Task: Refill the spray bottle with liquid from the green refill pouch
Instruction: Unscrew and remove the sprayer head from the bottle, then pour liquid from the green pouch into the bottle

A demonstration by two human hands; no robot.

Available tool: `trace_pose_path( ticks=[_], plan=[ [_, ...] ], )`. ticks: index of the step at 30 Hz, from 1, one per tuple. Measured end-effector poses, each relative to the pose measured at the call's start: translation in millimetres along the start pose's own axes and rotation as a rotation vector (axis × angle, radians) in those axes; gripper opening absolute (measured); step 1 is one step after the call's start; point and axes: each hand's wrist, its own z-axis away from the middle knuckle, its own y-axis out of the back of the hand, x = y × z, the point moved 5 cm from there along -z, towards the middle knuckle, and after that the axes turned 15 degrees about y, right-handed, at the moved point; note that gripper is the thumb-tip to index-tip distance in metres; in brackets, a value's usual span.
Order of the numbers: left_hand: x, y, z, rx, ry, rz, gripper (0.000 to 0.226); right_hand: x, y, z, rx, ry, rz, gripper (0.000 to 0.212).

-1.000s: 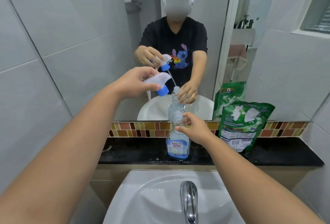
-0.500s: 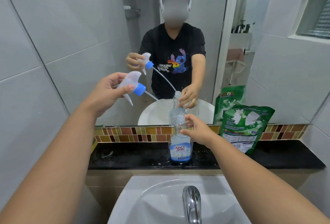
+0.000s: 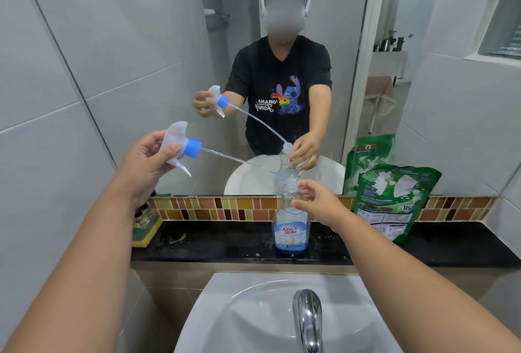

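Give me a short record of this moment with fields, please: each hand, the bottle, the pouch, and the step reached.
left hand: holds the spray head, lifted out to the left, tube tip near the neck
right hand: fingers steady the spray bottle near its neck
spray bottle: upright on the black ledge, open
green refill pouch: leaning at the mirror, untouched
step: head removed, pouring not yet begun

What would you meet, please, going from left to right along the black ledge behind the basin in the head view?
Yellow-and-green scrubbing sponge → clear plastic spray bottle with blue label, steadied by the right hand → green refill pouch leaning against the mirror.
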Motion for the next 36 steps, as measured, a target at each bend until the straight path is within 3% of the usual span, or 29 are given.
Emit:
trace_pose_path(
  ticks=[11, 14, 19, 22, 24, 31, 34, 36],
  plan=[
    [-83.1, 3.6, 18.9, 0.091, 0.220, 0.277, 0.028, 0.5, 10.4, 24.1, 0.109, 0.004, 0.029, 0.063],
    [-105.8, 3.4, 25.9, 0.106, 0.278, 0.377, 0.035, 4.5, 18.4, 40.9, 0.162, 0.011, 0.049, 0.058],
    [-156.3, -10.7, 52.1, 0.090, 0.396, 0.629, 0.019, 21.2, 45.8, 74.7, 0.270, 0.005, 0.049, 0.043],
    [-195.2, -25.0, 78.9, 0.099, 0.503, 0.699, 0.019, 37.2, 74.5, 95.3, 0.425, -0.072, 0.044, 0.028],
    [-223.4, -35.0, 98.0, 0.115, 0.584, 0.697, 0.018, 49.8, 95.6, 107.9, 0.555, -0.143, 0.049, 0.019],
    [-307.0, -62.0, 142.8, 0.160, 0.787, 0.629, 0.021, 75.5, 143.6, 137.9, 0.945, -0.319, 0.031, 0.016],
    [-331.0, -63.4, 143.8, 0.208, 0.857, 0.562, 0.033, 79.7, 152.4, 139.7, 1.013, -0.341, 0.054, 0.031],
    [-341.9, -64.4, 140.4, 0.222, 0.891, 0.479, 0.039, 84.2, 155.1, 134.8, 0.959, -0.386, 0.049, 0.049]
  ],
)
